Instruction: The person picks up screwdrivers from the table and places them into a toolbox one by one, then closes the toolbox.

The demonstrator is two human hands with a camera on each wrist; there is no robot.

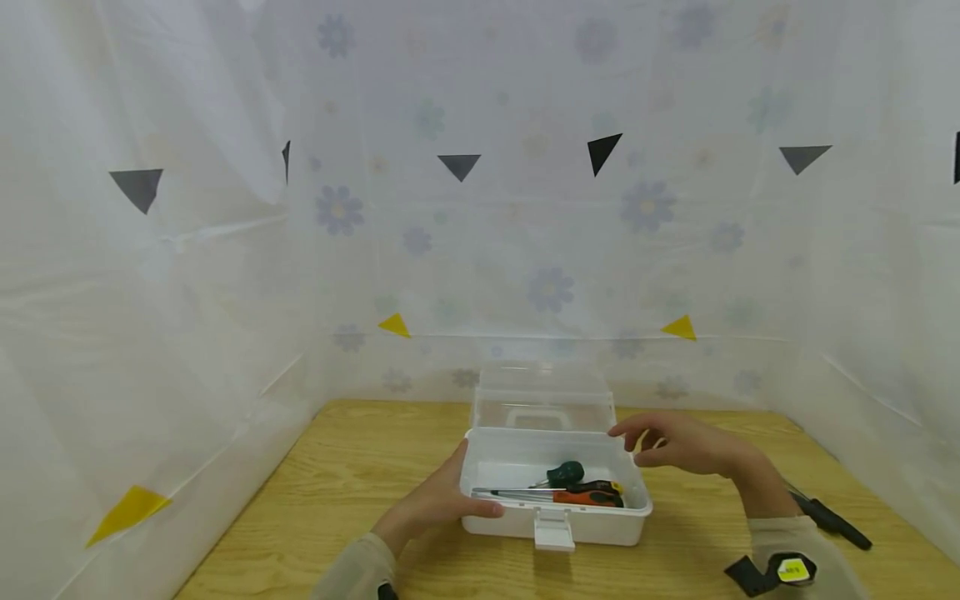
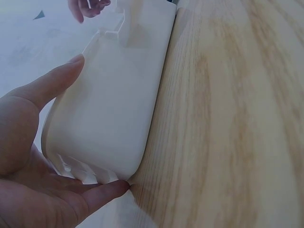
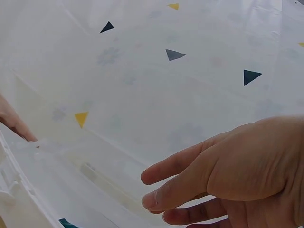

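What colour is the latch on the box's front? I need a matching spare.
White, like the box; the latch shows best in the head view.

White flower-print sheeting point(image 1: 525, 250) with dark and yellow triangles walls in a wooden table point(image 1: 352, 475).

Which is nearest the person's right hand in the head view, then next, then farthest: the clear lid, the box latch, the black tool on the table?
From the right hand:
1. Clear lid, by the fingers, left.
2. Box latch, front of box.
3. Black tool, far right.
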